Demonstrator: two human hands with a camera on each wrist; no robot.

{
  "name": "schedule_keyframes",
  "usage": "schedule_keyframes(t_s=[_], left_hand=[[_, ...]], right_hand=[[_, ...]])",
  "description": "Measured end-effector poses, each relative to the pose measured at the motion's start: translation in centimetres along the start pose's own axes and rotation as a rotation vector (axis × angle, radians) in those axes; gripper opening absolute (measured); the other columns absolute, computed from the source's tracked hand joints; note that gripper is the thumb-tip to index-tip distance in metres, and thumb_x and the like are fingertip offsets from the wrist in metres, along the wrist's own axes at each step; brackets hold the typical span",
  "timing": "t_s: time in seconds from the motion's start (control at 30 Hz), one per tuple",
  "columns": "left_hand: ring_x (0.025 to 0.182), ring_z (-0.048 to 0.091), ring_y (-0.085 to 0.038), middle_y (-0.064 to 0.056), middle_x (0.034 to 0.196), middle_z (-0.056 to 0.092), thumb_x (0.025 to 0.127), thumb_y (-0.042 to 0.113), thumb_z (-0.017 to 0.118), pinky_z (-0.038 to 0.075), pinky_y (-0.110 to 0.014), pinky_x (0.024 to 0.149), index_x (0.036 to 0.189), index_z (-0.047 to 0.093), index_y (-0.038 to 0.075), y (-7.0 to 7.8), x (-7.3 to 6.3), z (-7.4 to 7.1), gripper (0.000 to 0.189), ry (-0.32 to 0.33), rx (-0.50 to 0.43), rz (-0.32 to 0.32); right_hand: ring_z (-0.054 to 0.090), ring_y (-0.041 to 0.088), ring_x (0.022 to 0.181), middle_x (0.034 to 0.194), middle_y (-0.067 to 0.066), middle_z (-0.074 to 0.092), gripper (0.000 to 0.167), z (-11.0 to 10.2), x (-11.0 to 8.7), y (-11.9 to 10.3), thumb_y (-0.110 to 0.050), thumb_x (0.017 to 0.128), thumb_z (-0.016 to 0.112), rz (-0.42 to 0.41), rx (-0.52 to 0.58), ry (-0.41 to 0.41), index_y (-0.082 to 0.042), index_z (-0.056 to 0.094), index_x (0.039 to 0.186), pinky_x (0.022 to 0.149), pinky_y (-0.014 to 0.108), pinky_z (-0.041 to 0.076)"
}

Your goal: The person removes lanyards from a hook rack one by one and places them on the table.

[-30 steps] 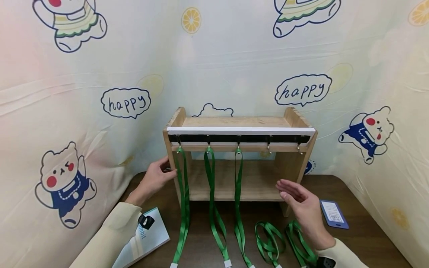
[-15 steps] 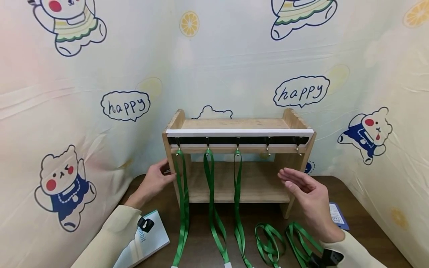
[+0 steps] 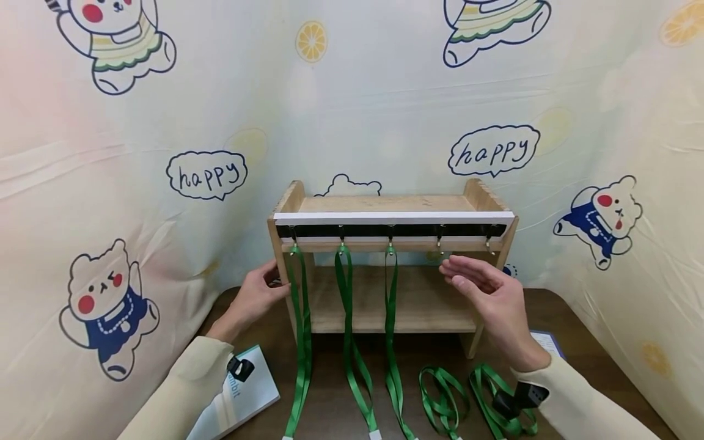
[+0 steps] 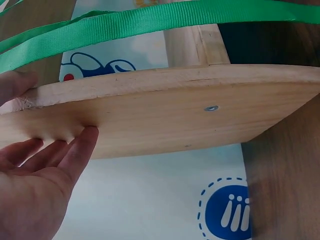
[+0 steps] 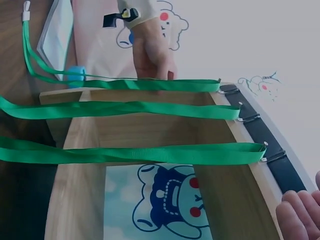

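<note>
A small wooden shelf [image 3: 385, 203] stands on the table, with a row of metal hooks [image 3: 441, 237] along its front bar. Green lanyards hang from the three left hooks: one at the far left [image 3: 300, 330], a second [image 3: 346, 293] beside it, a third [image 3: 390, 305] at the middle. My left hand [image 3: 255, 299] holds the left side panel [image 4: 160, 112], thumb at the front edge and fingertips against the outer face. In front of the shelf's right part my right hand [image 3: 492, 299] is raised below the two bare hooks, fingers extended, nothing in it.
Two green lanyards lie loose on the table, one coiled [image 3: 440, 397] and one [image 3: 486, 397] partly behind the right wrist camera. A blue card holder [image 3: 550, 342] lies at the right, partly hidden by the arm. A white-blue book or box [image 3: 244, 391] sits under my left forearm.
My right hand has risen toward the bare hooks, drifting right first and then left. The left hand has stayed on the side panel. The hanging lanyards look unchanged.
</note>
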State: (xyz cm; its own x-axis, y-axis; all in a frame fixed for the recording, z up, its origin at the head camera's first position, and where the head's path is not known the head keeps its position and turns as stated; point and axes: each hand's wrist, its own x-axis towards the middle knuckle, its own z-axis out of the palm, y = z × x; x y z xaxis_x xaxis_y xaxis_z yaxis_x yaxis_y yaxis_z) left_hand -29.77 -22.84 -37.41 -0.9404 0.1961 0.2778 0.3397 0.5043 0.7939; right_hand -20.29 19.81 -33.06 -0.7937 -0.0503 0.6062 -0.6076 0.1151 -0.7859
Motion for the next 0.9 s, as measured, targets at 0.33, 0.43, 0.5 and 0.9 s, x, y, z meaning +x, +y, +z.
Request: schedule_keyframes(t_s=[0.33, 0.43, 0.5, 0.9], left_hand=[[0.121, 0.059, -0.036, -0.018, 0.137, 0.059, 0.094, 0.022, 0.072, 0.056, -0.052, 0.1, 0.153, 0.041, 0.015, 0.1, 0.0, 0.2, 0.067, 0.016, -0.009, -0.035], [0.121, 0.059, -0.036, -0.019, 0.137, 0.06, 0.094, 0.021, 0.071, 0.056, -0.052, 0.1, 0.153, 0.042, 0.014, 0.0, 0.0, 0.2, 0.066, 0.017, -0.01, -0.034], [0.122, 0.06, -0.037, -0.019, 0.137, 0.06, 0.094, 0.02, 0.071, 0.056, -0.053, 0.1, 0.153, 0.043, 0.014, 0.0, 0.0, 0.2, 0.065, 0.014, -0.011, -0.03], [0.122, 0.061, -0.037, -0.019, 0.138, 0.06, 0.094, 0.019, 0.07, 0.057, -0.052, 0.099, 0.152, 0.044, 0.014, -0.2, 0.0, 0.2, 0.064, 0.005, -0.004, -0.029]], right_hand=[[0.072, 0.006, 0.111, 0.128, 0.014, 0.072, 0.036, 2.1, 1.1, 0.4, -0.009, 0.097, 0.065, 0.006, -0.067, -0.047, 0.002, 0.063, 0.132, 0.092, 0.019, 0.057], [0.07, 0.004, 0.113, 0.131, 0.017, 0.07, 0.036, 3.0, 1.6, 0.5, -0.011, 0.097, 0.067, 0.007, -0.083, -0.059, -0.003, 0.064, 0.132, 0.094, 0.017, 0.056], [0.07, 0.003, 0.114, 0.131, 0.016, 0.07, 0.036, 3.6, 1.9, 0.6, -0.012, 0.096, 0.068, 0.018, -0.083, -0.062, -0.006, 0.066, 0.131, 0.093, 0.017, 0.056], [0.072, 0.016, 0.112, 0.127, 0.006, 0.073, 0.035, 6.0, 2.8, 1.5, -0.019, 0.096, 0.07, 0.008, -0.195, -0.066, -0.014, 0.069, 0.131, 0.088, 0.015, 0.057]])
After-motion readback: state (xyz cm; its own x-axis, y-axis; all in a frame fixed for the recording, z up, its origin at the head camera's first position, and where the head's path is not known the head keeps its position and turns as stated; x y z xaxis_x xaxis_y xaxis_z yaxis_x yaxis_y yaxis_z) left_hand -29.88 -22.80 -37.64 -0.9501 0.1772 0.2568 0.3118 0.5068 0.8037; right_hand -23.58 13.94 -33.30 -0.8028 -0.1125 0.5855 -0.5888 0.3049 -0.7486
